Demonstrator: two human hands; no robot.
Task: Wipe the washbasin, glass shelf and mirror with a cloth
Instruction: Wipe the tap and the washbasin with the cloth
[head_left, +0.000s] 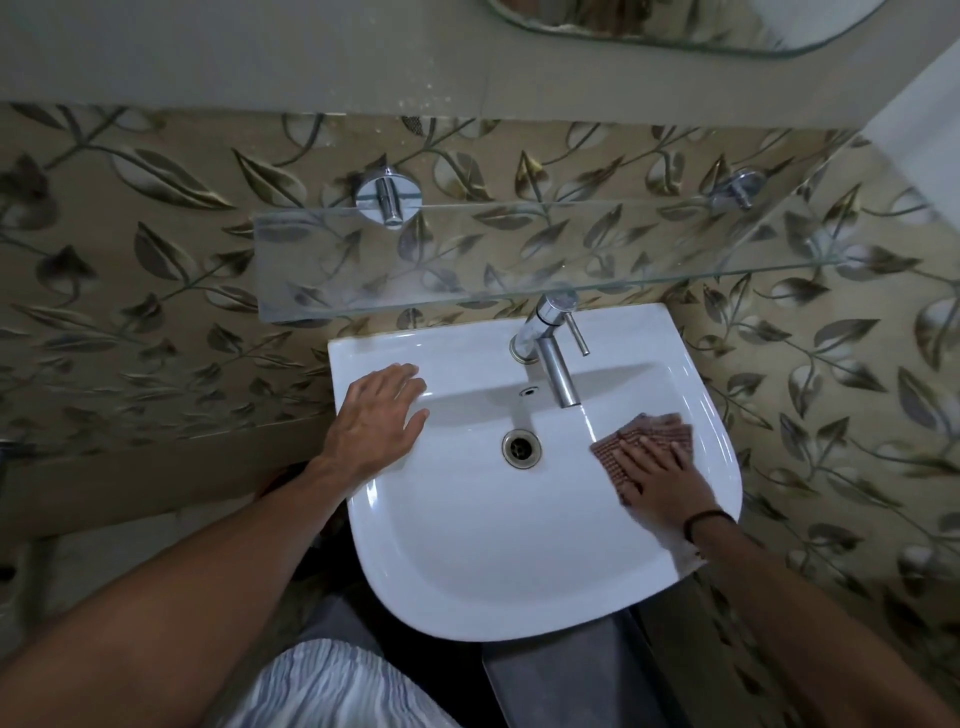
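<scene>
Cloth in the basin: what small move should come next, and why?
Probably sweep the cloth left toward the drain: the right hand presses it flat on the right slope of the washbasin, the left hand rests on the rim, and most of the bowl lies leftward.

I'm standing in a small home bathroom; a white washbasin (467, 561) with a chrome tap (553, 358), a glass shelf (467, 270), a mirror (675, 26) and leaf-patterned wall tiles (156, 234) say so
</scene>
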